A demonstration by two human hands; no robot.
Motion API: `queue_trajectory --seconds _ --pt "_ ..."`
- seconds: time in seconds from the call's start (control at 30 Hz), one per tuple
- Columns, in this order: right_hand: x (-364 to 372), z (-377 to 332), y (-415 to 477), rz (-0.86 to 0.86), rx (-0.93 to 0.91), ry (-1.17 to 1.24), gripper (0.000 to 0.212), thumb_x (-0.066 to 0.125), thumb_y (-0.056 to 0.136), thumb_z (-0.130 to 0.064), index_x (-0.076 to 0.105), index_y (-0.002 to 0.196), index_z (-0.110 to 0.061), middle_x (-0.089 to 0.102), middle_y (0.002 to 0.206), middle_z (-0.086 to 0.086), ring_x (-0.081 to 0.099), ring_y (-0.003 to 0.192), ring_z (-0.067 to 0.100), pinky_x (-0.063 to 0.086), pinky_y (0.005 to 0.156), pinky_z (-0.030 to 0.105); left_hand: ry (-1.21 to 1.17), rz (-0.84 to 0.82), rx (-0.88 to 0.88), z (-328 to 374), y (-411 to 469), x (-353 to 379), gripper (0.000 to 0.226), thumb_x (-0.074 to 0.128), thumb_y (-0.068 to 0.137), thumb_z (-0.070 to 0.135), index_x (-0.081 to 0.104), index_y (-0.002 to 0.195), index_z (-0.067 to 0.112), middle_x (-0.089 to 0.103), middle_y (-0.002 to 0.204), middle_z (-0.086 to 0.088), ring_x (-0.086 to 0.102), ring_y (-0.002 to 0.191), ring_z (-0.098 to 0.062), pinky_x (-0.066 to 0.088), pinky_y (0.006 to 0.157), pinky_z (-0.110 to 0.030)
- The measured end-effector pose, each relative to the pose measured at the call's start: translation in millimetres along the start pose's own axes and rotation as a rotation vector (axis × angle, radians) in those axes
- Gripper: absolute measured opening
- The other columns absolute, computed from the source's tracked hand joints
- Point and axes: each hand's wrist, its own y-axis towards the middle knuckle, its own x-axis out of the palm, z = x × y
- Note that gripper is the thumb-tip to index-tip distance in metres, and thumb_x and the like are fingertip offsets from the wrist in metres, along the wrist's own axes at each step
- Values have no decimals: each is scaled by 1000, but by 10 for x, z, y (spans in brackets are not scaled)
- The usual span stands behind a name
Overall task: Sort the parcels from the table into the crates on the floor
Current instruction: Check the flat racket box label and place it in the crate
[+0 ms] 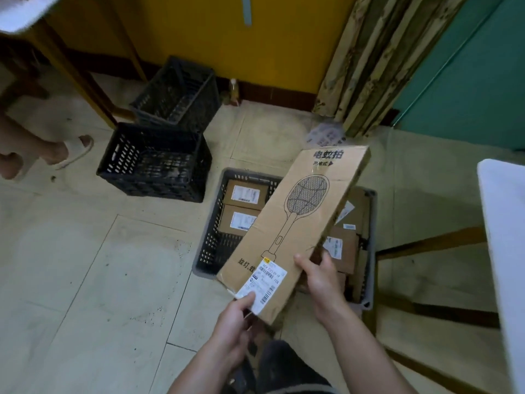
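Three black slatted plastic crates: the far crate [176,93], the middle crate [154,162], the near crate [210,243]. One long flat brown cardboard box printed with a racket [301,217]. At least four small brown labelled cardboard parcels [245,193] show in the near crate. Two hands: left hand [235,319], right hand [321,280]. One small clear bottle [233,89].

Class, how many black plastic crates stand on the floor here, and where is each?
3. The far crate sits by the yellow wall, the middle crate just in front of it, and the near crate, holding parcels, is partly hidden behind the long cardboard box.
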Motion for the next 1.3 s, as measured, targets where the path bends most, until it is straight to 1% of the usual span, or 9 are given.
queue_trajectory --seconds 0.27,0.37,0.57,0.67,0.77,0.9,1.03,1.17,1.3 --pt "299 144 1214 38 77 32 29 65 95 -13 59 122 -20 73 112 3 70 103 24 55 79 35 420 15 -95 528 1160 199 23 53 102 30 65 112 13 75 104 -9 69 98 -22 53 69 -29" --pt "458 342 1626 62 103 28 33 65 96 -16 57 125 -28 71 115 -2 68 104 20 54 79 37 640 -7 -91 678 1695 178 24 51 102 36 62 114 19 72 106 -1 67 99 -18 52 81 -35" --pt "692 915 2291 182 103 12 38 66 94 -10 59 121 -35 75 106 -13 71 99 7 54 80 29 1261 -106 31 943 2933 81 25 49 97 56 53 118 42 66 112 15 66 100 -11 50 97 -36" --pt "811 1179 2614 259 90 25 40 67 93 -9 56 106 -46 73 93 -28 69 83 -10 50 76 22 1642 -62 254 1164 3648 43 53 43 96 63 47 141 34 65 125 7 63 109 -16 50 91 -34" --pt "915 1452 2901 289 114 -1 43 66 94 -10 54 102 -50 73 94 -26 69 88 -6 50 77 23 1870 -123 476 1407 4380 47 75 52 96 54 16 157 29 26 162 -5 26 148 -24 30 116 -45" --pt "1008 1717 3115 343 129 -81 47 67 93 -11 55 111 -52 69 95 -36 62 92 -18 47 88 22 2188 -162 609 1725 5213 157 103 61 90 56 -15 156 33 -27 163 -3 -20 151 -31 3 120 -58" --pt "1088 1965 3157 485 145 -116 61 73 88 -10 51 135 -42 65 112 -29 60 106 -6 41 106 27 2376 -155 582 1797 5702 150 114 62 87 61 -28 151 35 -46 150 -4 -33 144 -35 3 114 -70" --pt "1122 2239 3066 615 136 -225 73 83 77 -5 47 117 -55 56 93 -42 56 88 -23 39 92 13 2369 -192 537 1794 5855 74 114 62 86 61 -31 148 40 -50 145 0 -37 142 -33 0 113 -74" --pt "1215 2445 2960 601 167 -390 99 87 70 -4 43 102 -87 56 93 -56 57 94 -24 39 86 -5 2369 -218 509 1849 5867 56 114 63 85 61 -30 148 41 -51 145 1 -38 141 -31 1 114 -73"
